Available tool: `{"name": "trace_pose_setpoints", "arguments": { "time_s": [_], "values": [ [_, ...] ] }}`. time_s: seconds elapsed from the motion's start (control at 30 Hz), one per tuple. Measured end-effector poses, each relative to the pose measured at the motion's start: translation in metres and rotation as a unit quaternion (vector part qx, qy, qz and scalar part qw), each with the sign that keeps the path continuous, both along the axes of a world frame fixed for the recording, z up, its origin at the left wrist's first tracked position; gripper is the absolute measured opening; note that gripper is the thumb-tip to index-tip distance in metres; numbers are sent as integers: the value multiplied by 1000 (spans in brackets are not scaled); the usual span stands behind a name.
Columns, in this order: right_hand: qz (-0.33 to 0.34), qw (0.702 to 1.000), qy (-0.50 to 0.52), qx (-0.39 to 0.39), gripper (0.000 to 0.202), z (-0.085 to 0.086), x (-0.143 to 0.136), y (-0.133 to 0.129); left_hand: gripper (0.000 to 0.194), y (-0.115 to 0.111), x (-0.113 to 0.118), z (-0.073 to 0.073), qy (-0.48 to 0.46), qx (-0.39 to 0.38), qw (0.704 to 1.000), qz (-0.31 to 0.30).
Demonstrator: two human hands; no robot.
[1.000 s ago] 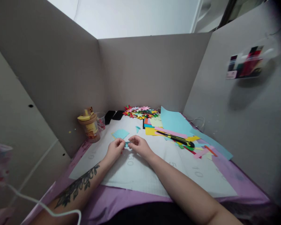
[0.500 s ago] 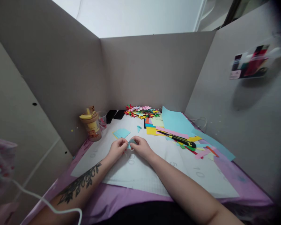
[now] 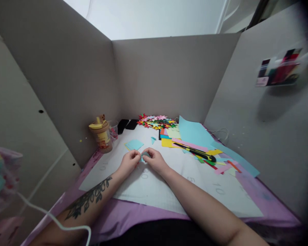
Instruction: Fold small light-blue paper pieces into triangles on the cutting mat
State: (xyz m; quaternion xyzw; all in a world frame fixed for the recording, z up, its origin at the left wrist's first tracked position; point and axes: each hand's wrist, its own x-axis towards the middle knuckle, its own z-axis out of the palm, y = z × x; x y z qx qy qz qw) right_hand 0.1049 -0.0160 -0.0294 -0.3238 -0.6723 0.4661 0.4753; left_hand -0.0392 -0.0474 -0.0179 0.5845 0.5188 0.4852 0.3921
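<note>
Left hand (image 3: 130, 161) and right hand (image 3: 153, 160) nearly touch, fingers pinched on a small blue paper (image 3: 144, 156) — probably folded — with blue squares (image 3: 134, 145) just beyond the left fingers

The left hand (image 3: 130, 161) and right hand (image 3: 154, 160) meet over a white paper sheet (image 3: 164, 191), pinching a small light-blue paper piece (image 3: 143, 157) between them — mostly hidden by the fingers. Just beyond lie a stack of light-blue squares (image 3: 135, 144) and, to its right, a small folded blue piece (image 3: 153, 140). A heap of multicoloured paper stars (image 3: 157, 121) sits at the far edge. To the right, a black-and-yellow utility knife (image 3: 195, 152) rests on coloured strips; at far left stands a lidded cup (image 3: 102, 138).
</note>
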Motion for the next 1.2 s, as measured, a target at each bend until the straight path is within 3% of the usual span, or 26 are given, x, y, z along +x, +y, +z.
{"name": "trace_pose_setpoints", "arguments": {
  "time_s": [0.17, 0.4, 0.53, 0.87, 1.2],
  "values": [
    [-42, 999, 5, 5, 10, -2, -1, -1, 13, 0, 0, -4, 40, 37, 999, 1],
    [5, 996, 42, -84, 24, 2, 0, -2, 20, -3, 2, 5, -35, -21, 999, -8],
    [21, 994, 20, -109, 20, 6, 3, -2, 19, -4, 1, 6, -31, -20, 999, -5],
    [-28, 999, -16, -25, 13, -2, 1, 2, 18, 0, -1, -5, 53, 43, 998, -7],
    [-60, 987, -128, 78, 14, 0, 4, 2, 19, 1, 1, -9, 6, 20, 1000, -23]
  ]
}}
